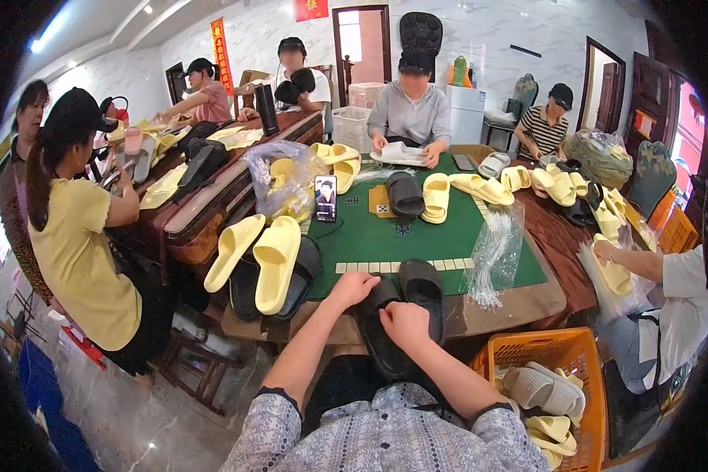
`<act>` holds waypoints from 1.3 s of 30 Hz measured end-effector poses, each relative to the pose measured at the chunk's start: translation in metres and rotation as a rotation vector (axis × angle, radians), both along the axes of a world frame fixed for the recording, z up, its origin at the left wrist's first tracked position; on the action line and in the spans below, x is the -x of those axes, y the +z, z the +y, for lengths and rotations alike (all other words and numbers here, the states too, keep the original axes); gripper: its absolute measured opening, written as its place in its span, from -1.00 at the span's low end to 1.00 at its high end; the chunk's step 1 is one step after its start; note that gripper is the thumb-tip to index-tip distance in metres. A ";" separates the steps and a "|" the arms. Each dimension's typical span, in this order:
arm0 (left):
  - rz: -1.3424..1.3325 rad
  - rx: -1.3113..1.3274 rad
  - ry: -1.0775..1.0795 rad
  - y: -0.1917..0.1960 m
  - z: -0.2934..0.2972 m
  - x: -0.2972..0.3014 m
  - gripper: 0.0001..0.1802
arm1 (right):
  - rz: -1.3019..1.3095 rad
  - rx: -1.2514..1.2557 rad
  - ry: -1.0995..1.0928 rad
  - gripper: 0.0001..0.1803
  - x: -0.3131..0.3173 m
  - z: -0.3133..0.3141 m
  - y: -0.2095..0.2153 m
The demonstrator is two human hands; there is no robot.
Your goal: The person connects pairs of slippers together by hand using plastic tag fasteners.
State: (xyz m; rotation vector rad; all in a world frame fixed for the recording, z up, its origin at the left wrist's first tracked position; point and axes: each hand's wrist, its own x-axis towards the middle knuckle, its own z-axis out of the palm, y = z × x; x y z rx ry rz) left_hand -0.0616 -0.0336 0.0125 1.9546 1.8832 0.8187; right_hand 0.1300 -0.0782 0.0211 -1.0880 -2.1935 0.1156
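A black slide slipper (386,350) lies at the table's near edge, its heel end toward my body. My left hand (352,289) has its fingers closed at the slipper's left front edge. On the other side, my right hand (407,323) is curled closed against the slipper's strap; its fingertips are hidden. Just right of it, a second black slipper (422,289) rests on the table. To the left, two pale yellow slippers (278,264) lie on top of black slippers (302,275).
The green table mat (354,245) carries a row of small tiles (417,266), an upright phone (326,198) and more slippers. A clear bag of white ties (492,259) lies at the right. An orange crate (547,338) of slippers stands beside me. Several people work around the tables.
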 end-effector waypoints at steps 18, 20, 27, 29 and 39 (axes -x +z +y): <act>-0.433 -0.408 0.437 -0.025 0.003 -0.038 -0.77 | 0.075 0.378 0.003 -0.78 -0.132 -0.021 0.056; -0.464 -0.413 0.434 -0.023 0.003 -0.041 -0.78 | 0.176 0.467 -0.052 -0.79 -0.162 -0.025 0.063; -0.453 -0.405 0.452 -0.021 0.001 -0.040 -0.80 | 0.773 0.508 0.059 -0.95 -0.174 -0.014 0.051; -0.427 -0.424 0.411 -0.022 0.004 -0.042 -0.81 | 0.996 0.493 0.205 -0.94 -0.159 -0.008 0.046; -0.253 -0.360 0.352 -0.006 0.024 -0.045 -0.78 | 0.716 0.815 0.203 -0.87 -0.104 0.030 0.018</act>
